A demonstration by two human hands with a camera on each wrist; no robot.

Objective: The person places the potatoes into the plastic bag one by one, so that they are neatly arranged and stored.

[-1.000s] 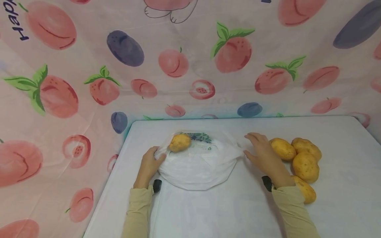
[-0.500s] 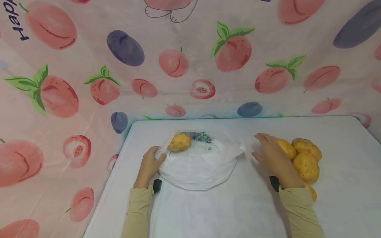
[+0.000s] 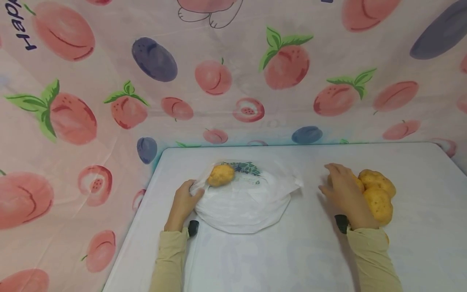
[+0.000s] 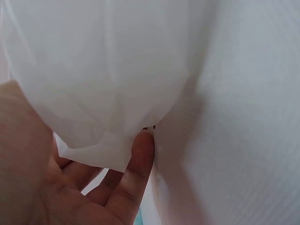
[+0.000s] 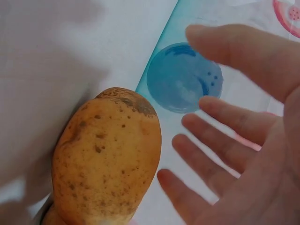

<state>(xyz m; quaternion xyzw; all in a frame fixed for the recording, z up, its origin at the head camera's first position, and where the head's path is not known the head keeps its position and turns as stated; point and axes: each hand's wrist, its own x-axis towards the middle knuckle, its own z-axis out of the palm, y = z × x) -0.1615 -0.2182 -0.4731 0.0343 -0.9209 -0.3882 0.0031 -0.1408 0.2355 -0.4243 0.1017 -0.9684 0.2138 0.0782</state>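
Note:
A thin white plastic bag (image 3: 244,213) with green leaf print lies spread on the table. One yellow potato (image 3: 221,175) rests at its back left, within the bag's mouth. My left hand (image 3: 183,200) holds the bag's left edge; in the left wrist view the white film (image 4: 108,79) hangs between thumb and fingers. My right hand (image 3: 344,194), fingers spread and loosely bent, hovers over the potato group at the right and partly hides it. The right wrist view has a brown-spotted potato (image 5: 108,159) beside the fingertips, with a gap between them.
Several potatoes cluster at the right, among them a front one (image 3: 378,205) and a back one (image 3: 375,180). A pink curtain (image 3: 219,109) with printed fruit stands behind and left of the white table (image 3: 277,259).
My right hand has let go of the bag's right edge area and moved right, over the potatoes. The left hand, bag and the potato in it have stayed put.

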